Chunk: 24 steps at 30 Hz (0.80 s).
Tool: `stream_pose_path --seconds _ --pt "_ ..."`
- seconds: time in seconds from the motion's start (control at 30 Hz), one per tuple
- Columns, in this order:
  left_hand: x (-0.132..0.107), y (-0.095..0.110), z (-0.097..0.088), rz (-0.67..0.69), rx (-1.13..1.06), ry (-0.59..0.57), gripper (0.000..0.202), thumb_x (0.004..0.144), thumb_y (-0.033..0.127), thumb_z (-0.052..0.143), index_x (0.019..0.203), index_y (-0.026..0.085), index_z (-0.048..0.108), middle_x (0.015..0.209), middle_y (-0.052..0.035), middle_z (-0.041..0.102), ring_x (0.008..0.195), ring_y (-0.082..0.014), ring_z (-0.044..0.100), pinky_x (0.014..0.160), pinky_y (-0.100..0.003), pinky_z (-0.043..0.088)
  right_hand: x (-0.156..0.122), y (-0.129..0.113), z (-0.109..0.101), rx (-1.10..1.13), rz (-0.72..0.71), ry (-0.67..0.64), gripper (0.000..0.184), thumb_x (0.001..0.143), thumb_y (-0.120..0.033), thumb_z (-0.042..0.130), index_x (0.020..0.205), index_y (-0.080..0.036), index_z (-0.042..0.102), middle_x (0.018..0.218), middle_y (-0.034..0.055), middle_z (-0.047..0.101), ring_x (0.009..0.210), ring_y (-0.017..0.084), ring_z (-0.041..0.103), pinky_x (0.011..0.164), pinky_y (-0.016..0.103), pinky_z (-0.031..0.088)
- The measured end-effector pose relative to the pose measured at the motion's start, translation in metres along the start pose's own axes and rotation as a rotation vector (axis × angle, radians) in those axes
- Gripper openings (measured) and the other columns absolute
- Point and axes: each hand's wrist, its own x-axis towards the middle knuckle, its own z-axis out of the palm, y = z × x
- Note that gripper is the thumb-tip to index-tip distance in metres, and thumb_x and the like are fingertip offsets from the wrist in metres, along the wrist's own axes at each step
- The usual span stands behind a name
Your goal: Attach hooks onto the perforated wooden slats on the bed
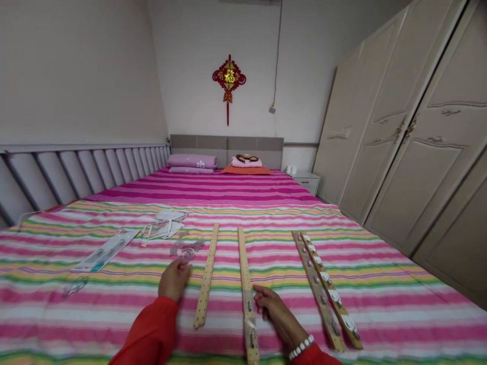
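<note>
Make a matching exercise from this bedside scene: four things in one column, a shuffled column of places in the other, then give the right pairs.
Things:
1. left hand
2. right hand
3. white beaded bracelet
4. red knot ornament

Places:
A. on the wall above the headboard
B. around a wrist
C. beside the wooden strip with metal hooks
D. just below the clear plastic pieces

Right pairs: 1-D, 2-C, 3-B, 4-A
</note>
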Motion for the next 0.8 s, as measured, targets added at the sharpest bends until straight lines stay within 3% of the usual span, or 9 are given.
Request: stream_pose_path --seconds 0.07,0.17,0.23,0.37,0.57,0.7,0.8 --pt "0.008 -0.017 -0.010 -0.012 0.148 0.013 0.023 0.064 0.040 0.061 0.074 0.019 0.065 0.065 -0.0025 0.064 0.068 -0.0206 0.060 0.064 -0.027 0.045 0.001 0.001 0.001 -0.002 -0.004 0.017 0.038 0.055 -0.014 0.056 0.090 -0.016 0.068 0.062 -0.0022 0.059 0.043 0.009 0.046 0.038 0.021 0.026" --pt "0.013 -0.033 -0.008 0.010 0.362 0.000 0.036 0.068 0.043 0.058 0.087 0.014 0.068 0.081 -0.0106 0.066 0.083 -0.0266 0.062 0.074 -0.032 0.046 0.002 0.003 0.001 -0.016 -0.003 0.050 0.034 0.057 -0.015 0.059 0.090 -0.015 0.068 0.058 -0.0024 0.059 0.042 0.009 0.046 0.038 0.020 0.026" --pt "0.013 -0.037 -0.003 0.017 0.455 0.006 0.039 0.072 0.043 0.054 0.092 0.012 0.068 0.088 -0.0138 0.066 0.088 -0.0278 0.061 0.079 -0.034 0.046 0.002 0.003 0.001 -0.020 -0.006 0.062 0.033 0.058 -0.015 0.060 0.089 -0.015 0.068 0.057 -0.0029 0.059 0.041 0.008 0.045 0.038 0.020 0.026" --pt "0.009 -0.038 0.003 0.052 0.465 0.039 0.030 0.075 0.034 0.050 0.090 0.016 0.068 0.089 -0.0117 0.066 0.088 -0.0246 0.061 0.082 -0.033 0.046 0.002 0.003 0.001 -0.004 -0.010 0.065 0.031 0.057 -0.015 0.061 0.087 -0.015 0.069 0.055 -0.0032 0.059 0.039 0.008 0.045 0.037 0.020 0.026" --pt "-0.001 -0.040 0.003 0.108 0.257 0.089 0.024 0.073 0.035 0.051 0.079 0.017 0.066 0.085 -0.0100 0.066 0.078 -0.0233 0.062 0.075 -0.033 0.049 0.003 0.005 0.000 0.027 -0.024 0.064 0.030 0.056 -0.015 0.063 0.086 -0.015 0.069 0.056 -0.0026 0.060 0.038 0.007 0.044 0.037 0.020 0.025" --pt "-0.004 -0.036 -0.001 -0.053 0.003 0.110 0.020 0.066 0.035 0.064 0.075 0.018 0.066 0.069 -0.0042 0.067 0.068 -0.0225 0.063 0.064 -0.032 0.049 0.002 0.005 0.000 0.033 -0.023 0.055 0.029 0.056 -0.016 0.064 0.084 -0.014 0.070 0.058 -0.0020 0.061 0.038 0.007 0.044 0.037 0.020 0.026" --pt "-0.005 -0.030 -0.004 -0.254 -0.317 0.066 0.015 0.059 0.022 0.073 0.068 0.015 0.064 0.060 -0.0029 0.067 0.064 -0.0196 0.064 0.059 -0.026 0.049 0.002 0.005 -0.001 0.043 -0.027 0.057 0.028 0.056 -0.016 0.064 0.083 -0.014 0.070 0.060 -0.0015 0.062 0.039 0.007 0.045 0.037 0.020 0.027"
